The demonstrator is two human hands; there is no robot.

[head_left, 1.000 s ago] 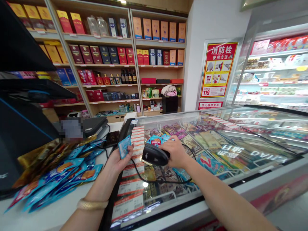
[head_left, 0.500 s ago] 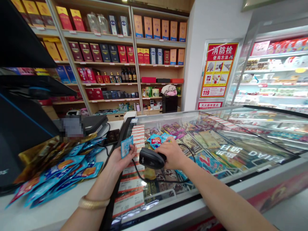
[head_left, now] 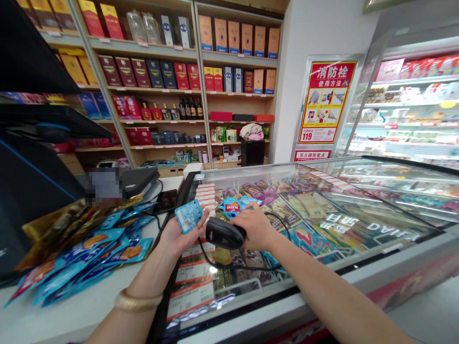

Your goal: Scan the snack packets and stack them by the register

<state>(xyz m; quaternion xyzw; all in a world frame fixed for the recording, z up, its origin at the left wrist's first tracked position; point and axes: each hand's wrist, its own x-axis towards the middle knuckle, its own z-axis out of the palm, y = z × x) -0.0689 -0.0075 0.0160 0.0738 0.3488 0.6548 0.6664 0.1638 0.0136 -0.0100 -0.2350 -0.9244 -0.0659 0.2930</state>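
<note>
A small blue snack packet [head_left: 188, 216] is held in my left hand [head_left: 174, 240], palm turned up, with the packet's printed back facing me. My right hand [head_left: 257, 227] grips a black barcode scanner [head_left: 224, 233], whose head points left toward the packet, a short gap apart. The scanner's black cable loops over the freezer glass. Just beyond the scanner, a few blue and red packets [head_left: 233, 205] lie on the glass. On the white counter at the left, several blue snack packets [head_left: 98, 251] are heaped in a loose pile beside brown-gold packets [head_left: 59, 224].
Under both hands is a glass-topped freezer [head_left: 322, 260] with price labels [head_left: 191, 298] along its left side. A dark monitor and till [head_left: 32, 191] stand at the left. Behind are shelves of boxed bottles [head_left: 154, 74]; a lit fridge [head_left: 412, 105] is at the right.
My left hand has turned the packet so its broad face shows more fully toward me, and its fingers have opened out somewhat. The scanner has stayed nearly in place.
</note>
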